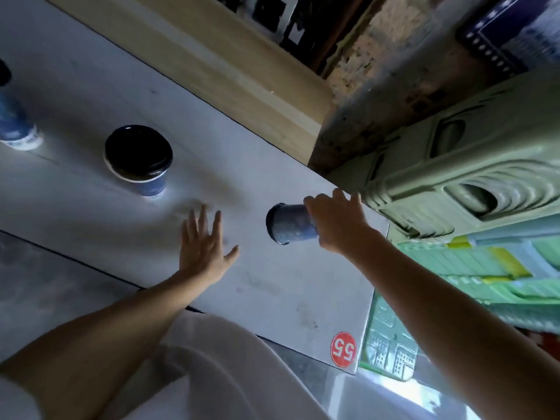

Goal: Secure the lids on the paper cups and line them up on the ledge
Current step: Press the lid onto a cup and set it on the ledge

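Head view, item?
— Lidded paper cup (289, 223), tilted, gripped in my right hand (336, 227) above the grey ledge (91, 86); left hand (203, 248) open, empty.
— Next?
— Probably standing it beside the capped cup (138, 159).

Red "55" sticker (343, 349), green plastic crates (460, 165), wooden beam (236, 65).

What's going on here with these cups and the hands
A person is working at a pale ledge. The right hand holds a blue paper cup tipped on its side above the surface, its grip around the base end. The left hand hovers open and empty beside it. Further left, one lidded cup stands upright with a black lid on, and another cup sits at the frame's edge.
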